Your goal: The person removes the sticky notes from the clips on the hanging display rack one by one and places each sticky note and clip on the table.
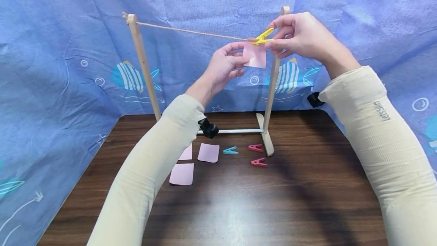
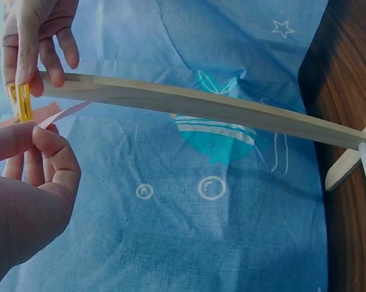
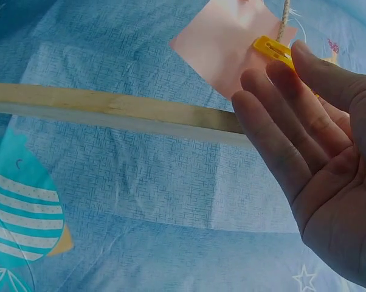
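My left hand (image 1: pixel 227 63) pinches the left edge of a pink paper square (image 1: pixel 257 57) hanging at the rope (image 1: pixel 191 31). In my right hand (image 1: pixel 300 37), a yellow clothespin (image 1: pixel 263 37) is pinched between thumb and fingers by its handle ends. Its nose lies over the rope and the paper's top edge. From the left wrist view, the paper (image 2: pixel 64 114) appears nearly edge-on between the left thumb and fingers, with the yellow clothespin (image 2: pixel 23 102) just above. The right wrist view has the clothespin (image 3: pixel 273 50) overlapping the paper's corner beside the rope.
The rope runs between two wooden posts (image 1: pixel 145 63), joined below by a white bar (image 1: pixel 239 131). On the brown table (image 1: pixel 232 208) lie more pink squares (image 1: pixel 182 174), a blue clothespin (image 1: pixel 230 150) and two red clothespins (image 1: pixel 258 162). A blue patterned cloth (image 1: pixel 211 3) hangs behind.
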The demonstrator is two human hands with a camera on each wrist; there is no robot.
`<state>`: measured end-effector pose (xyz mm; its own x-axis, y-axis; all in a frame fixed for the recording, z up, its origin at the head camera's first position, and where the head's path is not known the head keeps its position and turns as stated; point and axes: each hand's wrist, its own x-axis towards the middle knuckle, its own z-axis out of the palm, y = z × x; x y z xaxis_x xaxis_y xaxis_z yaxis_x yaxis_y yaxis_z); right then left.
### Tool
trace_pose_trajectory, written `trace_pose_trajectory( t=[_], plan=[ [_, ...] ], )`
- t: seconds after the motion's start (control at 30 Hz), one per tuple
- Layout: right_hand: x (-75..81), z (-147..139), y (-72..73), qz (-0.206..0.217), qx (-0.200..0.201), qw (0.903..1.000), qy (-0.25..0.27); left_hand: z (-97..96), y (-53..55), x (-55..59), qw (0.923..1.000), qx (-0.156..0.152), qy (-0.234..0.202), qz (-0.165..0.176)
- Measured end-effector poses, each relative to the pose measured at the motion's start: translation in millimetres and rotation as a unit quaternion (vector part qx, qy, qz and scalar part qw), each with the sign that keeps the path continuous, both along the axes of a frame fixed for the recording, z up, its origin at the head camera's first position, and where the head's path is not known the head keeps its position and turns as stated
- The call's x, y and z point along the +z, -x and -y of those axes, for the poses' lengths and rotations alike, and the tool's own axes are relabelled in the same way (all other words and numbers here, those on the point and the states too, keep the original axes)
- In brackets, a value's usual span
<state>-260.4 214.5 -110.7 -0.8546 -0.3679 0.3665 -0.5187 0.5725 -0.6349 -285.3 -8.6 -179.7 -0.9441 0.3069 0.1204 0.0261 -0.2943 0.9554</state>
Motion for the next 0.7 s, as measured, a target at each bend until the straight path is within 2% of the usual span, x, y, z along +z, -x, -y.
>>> trace_pose_trajectory(
  t=[0.27,0.7],
  plan=[
    [-0.2,-0.4,-1.2,0.013,0.009,0.9998,-0.010,1.1,-1.2,1.1,1.0000,-0.001,0.006,0.001],
    [-6.1,-2.1,1.2,-0.001,0.010,0.9999,0.012,2.1,0.0,0.1,1.0000,-0.003,0.005,0.002]
  ],
)
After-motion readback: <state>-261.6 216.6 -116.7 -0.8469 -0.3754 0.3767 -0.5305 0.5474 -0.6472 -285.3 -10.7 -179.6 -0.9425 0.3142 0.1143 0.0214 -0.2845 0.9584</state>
